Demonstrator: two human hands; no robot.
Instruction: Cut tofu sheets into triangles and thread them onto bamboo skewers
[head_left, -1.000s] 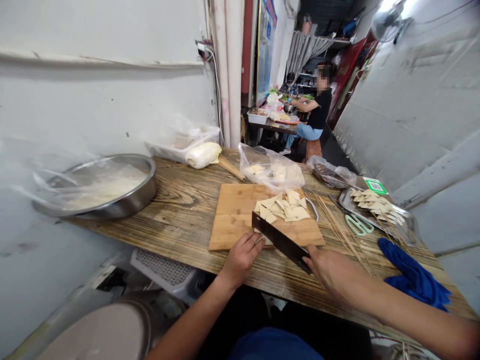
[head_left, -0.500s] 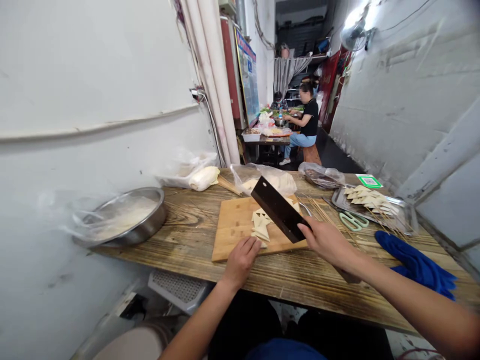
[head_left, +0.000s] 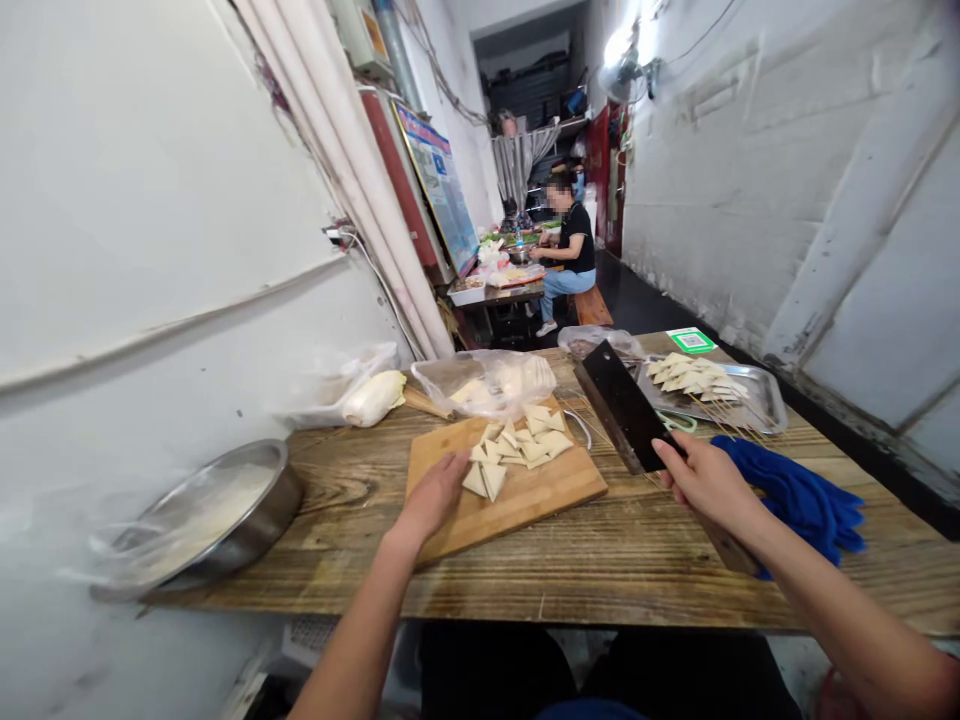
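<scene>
My right hand grips a dark cleaver by its handle, with the blade raised to the right of the cutting board. The wooden cutting board carries several pale, triangular tofu-like pieces, bunched in its middle and far right part. At the board's left side, my left hand lies with fingers stretched out, their tips beside the nearest piece; whether they touch it I cannot tell. A plastic bag with pale contents lies just behind the board.
A metal basin stands left, a white vegetable behind it. At right are a metal tray of skewered triangles, blue gloves and green-handled scissors. Further back, a person sits at another table.
The cleaver has moved right, off the board. My left hand has moved left from the board's front edge, its fingers now extended. The view has shifted and the board appears turned.
</scene>
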